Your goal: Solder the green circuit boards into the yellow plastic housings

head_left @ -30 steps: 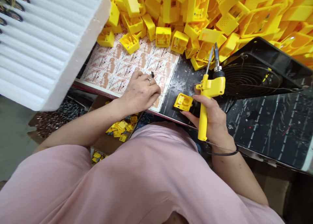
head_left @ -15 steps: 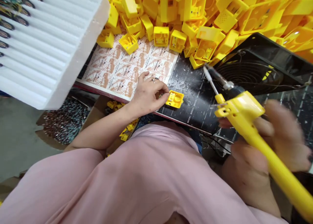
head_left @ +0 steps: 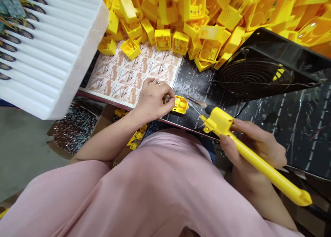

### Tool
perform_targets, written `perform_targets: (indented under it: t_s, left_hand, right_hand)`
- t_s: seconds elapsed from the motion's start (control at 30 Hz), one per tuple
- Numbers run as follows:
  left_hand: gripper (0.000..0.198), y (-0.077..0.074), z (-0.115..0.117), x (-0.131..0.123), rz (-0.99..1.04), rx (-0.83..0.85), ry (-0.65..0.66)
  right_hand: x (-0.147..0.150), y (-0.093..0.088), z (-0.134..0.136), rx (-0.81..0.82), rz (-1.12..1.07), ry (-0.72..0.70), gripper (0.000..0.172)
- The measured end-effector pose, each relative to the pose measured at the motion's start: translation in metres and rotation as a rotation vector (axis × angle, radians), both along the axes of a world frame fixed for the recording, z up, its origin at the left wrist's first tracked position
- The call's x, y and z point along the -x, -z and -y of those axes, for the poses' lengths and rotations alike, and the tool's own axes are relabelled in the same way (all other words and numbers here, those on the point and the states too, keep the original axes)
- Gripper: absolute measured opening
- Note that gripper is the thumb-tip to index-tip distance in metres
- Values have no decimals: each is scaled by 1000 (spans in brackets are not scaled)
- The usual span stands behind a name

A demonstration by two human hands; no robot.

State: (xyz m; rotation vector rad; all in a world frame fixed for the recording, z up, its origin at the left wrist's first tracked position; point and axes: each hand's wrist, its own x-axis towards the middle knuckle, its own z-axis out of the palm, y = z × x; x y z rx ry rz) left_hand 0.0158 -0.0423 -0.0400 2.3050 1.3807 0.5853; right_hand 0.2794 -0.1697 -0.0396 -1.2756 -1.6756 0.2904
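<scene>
My left hand (head_left: 153, 99) pinches the left edge of a small yellow plastic housing (head_left: 180, 105) lying open side up on the black mat (head_left: 284, 116) near the table's front edge. My right hand (head_left: 254, 144) is wrapped round the long handle of a yellow soldering gun (head_left: 248, 152). Its metal tip (head_left: 193, 101) points left and reaches the right side of the small housing.
A large heap of yellow housings (head_left: 219, 12) fills the back of the table. A black fan (head_left: 256, 76) lies at the right. A label sheet (head_left: 129, 73) covers the table left of the mat. A white foam tray (head_left: 49, 50) juts in at upper left. Boxes of small parts (head_left: 73, 126) sit below.
My left hand left the label sheet and took hold of the small housing. My right hand swung the soldering gun from upright round to point left, bringing its tip down to the housing.
</scene>
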Motion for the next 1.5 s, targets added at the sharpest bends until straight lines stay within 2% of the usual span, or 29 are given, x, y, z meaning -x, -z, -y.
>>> perform_targets:
  t_s: [0.1,0.23,0.37,0.53,0.7,0.87,1.0,1.2,1.37,1.5]
  left_hand:
    - [15,-1,0,-1,-31,-33,7]
    - [19,-1,-1,-1,-78,-90,27]
    - [21,-3,-3,0,-114,-111,64]
    - [26,-9,-6,-3,-195,-136,104]
    - [28,-13,-8,-4,-236,-134,119]
    - [29,-12,-8,-2,-248,-155,119]
    - [32,-12,-9,-2,-265,-182,132]
    - [34,-12,-8,-2,-278,-198,135]
    - [34,-10,-8,-3,-281,-216,132]
    - [33,-10,-8,-3,-283,-225,131]
  right_hand:
    - [6,-9,-7,-125,82,-102,45]
    - [10,-11,-13,-143,171,-128,30]
    - [12,-16,-16,-151,245,-156,28]
    - [12,-31,-21,-148,265,-249,30]
    - [6,-45,-20,-76,271,-204,19]
    - [5,-38,-17,-94,217,-169,26]
    - [9,-30,-22,-142,212,-195,27]
    - [11,-38,-30,-167,293,-280,24]
    - [0,-41,-19,-75,202,-170,12]
    - [-2,-37,-15,-106,174,-138,25]
